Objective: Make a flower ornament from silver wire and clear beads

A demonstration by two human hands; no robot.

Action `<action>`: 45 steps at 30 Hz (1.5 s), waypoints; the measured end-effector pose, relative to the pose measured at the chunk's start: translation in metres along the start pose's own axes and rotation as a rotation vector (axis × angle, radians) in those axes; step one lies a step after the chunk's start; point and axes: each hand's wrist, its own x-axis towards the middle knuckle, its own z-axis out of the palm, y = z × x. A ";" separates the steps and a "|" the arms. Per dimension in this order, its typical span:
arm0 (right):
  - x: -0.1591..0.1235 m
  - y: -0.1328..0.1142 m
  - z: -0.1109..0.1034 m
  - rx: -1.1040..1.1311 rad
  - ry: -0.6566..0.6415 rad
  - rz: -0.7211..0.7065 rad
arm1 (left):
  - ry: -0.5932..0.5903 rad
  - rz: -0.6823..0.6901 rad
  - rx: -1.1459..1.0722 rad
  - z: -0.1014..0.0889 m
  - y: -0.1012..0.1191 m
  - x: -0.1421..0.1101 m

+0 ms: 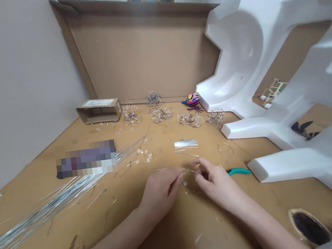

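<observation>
Close together over the table, my two hands work on a thin silvery wire [190, 170]. My left hand [163, 187] pinches one end between thumb and fingertips. On the other side, my right hand [213, 180] has its thumb and fingers closed at the wire. A clear bead [184, 183] hangs just below it, within a fine curved loop. Beside my right hand lies a tool with a teal handle [240, 170], its other end hidden behind the hand. Past my fingers is a small stack of short cut wires [185, 144]. Loose clear beads [149, 156] lie to the left of it.
A bundle of long wires [58, 208] crosses the left side, under a pixelated object [88, 159]. Several wire-and-bead clusters [162, 115], an open cardboard box [99, 111] and a colourful object [192, 99] stand at the back. White foam [283, 165] borders the right, near a dark hole [310, 226].
</observation>
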 end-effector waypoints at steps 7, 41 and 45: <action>-0.003 -0.004 0.004 -0.030 0.026 -0.020 | 0.059 0.083 0.112 0.005 -0.004 -0.003; 0.006 0.004 0.015 0.659 -0.293 0.022 | -0.024 -0.649 -1.137 0.011 0.002 0.001; 0.006 0.001 0.014 0.698 -0.326 0.042 | 0.020 -0.652 -1.231 0.013 0.000 0.002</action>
